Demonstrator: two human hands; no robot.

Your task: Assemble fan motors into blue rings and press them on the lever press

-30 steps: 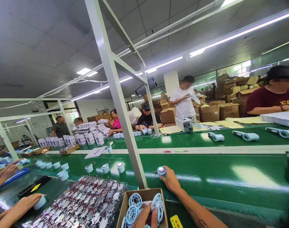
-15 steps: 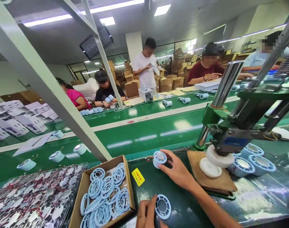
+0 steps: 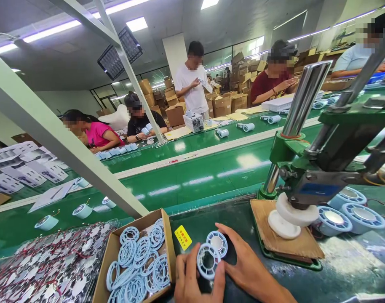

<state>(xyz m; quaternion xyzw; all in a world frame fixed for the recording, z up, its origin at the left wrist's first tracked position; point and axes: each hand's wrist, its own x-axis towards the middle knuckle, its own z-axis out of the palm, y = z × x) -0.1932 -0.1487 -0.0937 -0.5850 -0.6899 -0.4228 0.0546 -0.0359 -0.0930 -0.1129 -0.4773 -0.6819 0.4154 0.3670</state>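
Note:
A light blue spoked plastic ring [image 3: 200, 268] is pinched between the thumb and fingers of my left hand [image 3: 191, 273]. Just behind it, my right hand [image 3: 247, 265] grips a light blue round housing [image 3: 218, 242] with a silver disc in its top. Ring and housing overlap in view; whether they touch I cannot tell. Left of my hands, a cardboard box [image 3: 172, 248] holds many similar rings. A yellow label [image 3: 183, 237] lies on the dark worktop between box and hands.
A green press [image 3: 315, 185] with white round pads stands at right on a cardboard-covered base [image 3: 258, 216]. Several blue housings [image 3: 333, 221] sit beside it. Silver discs with red wires [image 3: 53, 265] cover the left side. Beyond runs a green conveyor [image 3: 192, 185], with people along its far side.
My left hand has raised the ring off the worktop. My right hand has brought the housing nearer, close to the ring. The view has shifted slightly.

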